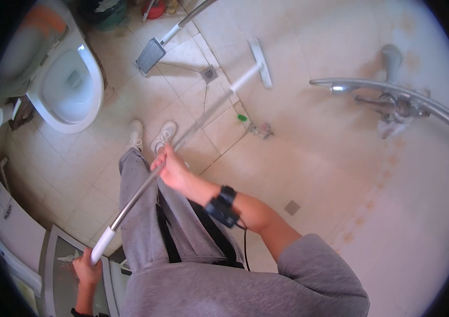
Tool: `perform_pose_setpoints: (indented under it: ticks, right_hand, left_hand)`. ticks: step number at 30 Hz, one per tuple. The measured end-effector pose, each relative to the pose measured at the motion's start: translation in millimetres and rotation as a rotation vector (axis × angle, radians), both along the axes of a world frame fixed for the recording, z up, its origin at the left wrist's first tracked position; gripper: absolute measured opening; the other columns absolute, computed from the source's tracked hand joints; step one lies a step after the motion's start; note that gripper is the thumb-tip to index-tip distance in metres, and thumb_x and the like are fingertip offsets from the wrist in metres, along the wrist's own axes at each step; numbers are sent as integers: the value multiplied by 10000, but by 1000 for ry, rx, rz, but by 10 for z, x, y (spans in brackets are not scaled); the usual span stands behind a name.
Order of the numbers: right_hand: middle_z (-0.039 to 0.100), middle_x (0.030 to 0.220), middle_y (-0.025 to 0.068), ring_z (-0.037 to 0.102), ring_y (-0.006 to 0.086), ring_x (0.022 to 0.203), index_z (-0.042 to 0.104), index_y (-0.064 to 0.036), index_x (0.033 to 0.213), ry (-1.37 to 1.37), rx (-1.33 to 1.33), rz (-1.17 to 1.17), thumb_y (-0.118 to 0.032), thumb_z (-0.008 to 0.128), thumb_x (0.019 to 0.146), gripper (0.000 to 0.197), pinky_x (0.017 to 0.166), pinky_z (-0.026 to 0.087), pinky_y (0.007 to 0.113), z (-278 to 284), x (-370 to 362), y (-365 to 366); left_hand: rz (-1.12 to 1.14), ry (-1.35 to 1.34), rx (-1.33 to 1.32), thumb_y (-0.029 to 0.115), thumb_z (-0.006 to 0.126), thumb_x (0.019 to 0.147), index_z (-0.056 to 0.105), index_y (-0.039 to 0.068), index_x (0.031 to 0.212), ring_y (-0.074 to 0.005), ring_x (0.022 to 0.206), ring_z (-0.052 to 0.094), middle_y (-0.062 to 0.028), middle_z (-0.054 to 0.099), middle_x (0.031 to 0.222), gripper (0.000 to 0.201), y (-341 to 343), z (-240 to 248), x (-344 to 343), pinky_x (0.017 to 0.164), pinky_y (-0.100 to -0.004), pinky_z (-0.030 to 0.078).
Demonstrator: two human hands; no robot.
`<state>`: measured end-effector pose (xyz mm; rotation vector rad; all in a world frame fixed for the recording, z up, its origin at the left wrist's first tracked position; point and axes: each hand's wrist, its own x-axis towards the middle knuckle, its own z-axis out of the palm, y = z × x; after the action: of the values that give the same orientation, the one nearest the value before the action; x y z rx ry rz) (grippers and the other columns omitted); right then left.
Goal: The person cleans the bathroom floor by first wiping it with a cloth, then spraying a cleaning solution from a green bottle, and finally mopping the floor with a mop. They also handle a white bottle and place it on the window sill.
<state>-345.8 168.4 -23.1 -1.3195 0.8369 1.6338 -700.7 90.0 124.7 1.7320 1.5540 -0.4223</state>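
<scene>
Both my hands hold a long-handled flat mop (pixel 141 191) with a metal pole and a white grip. My left hand (pixel 87 267) is closed round the white grip at the lower left. Further up the pole, my right hand (pixel 170 168) wraps round the metal, a black strap and device on its wrist. The narrow white mop head (pixel 260 62) lies against the pale tiled wall, just beyond the tiled floor's edge. Motion smears the upper pole. Whether a pad covers the head's far side cannot be seen.
A white toilet (pixel 95 108) stands at the left, its lid raised. Near it a second mop's grey head (pixel 150 55) rests by a floor drain (pixel 209 74). A shower hose (pixel 431 100) and tap (pixel 393 103) stick out at right. A cabinet (pixel 50 269) is at lower left.
</scene>
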Motion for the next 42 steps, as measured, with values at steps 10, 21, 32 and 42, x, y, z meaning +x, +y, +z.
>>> perform_pose_setpoints:
  ticks: [10,21,32,42]
  right_hand:
    - [363,512,91,404,264,521,328,-86,566,-1,-115,-11,-183,372,842,296,568,415,435,-981,337,384]
    - [303,537,29,335,182,471,329,-88,658,-62,-268,-101,-308,302,932,353,506,400,367,178,-102,-100]
    - [325,551,12,378,171,508,340,-110,667,7,-37,14,-257,378,915,291,527,397,348,-242,142,280]
    - [331,535,37,390,188,507,341,-91,647,38,-203,-52,-170,362,868,236,553,414,383,-305,77,268]
  left_hand:
    - [-137,53,253,69,633,591,482,88,759,-307,543,533,-106,519,579,227,596,-525,272,500,-398,401]
    - [-222,-68,207,18,647,519,470,73,701,-310,527,517,-111,502,554,260,588,-147,-370,499,-395,397]
    - [-29,51,101,46,642,584,475,66,747,-354,543,538,-160,520,571,234,315,93,290,477,-411,410]
    - [-167,90,222,44,622,549,469,66,709,-307,554,503,-107,493,581,223,506,-270,-72,513,-400,380]
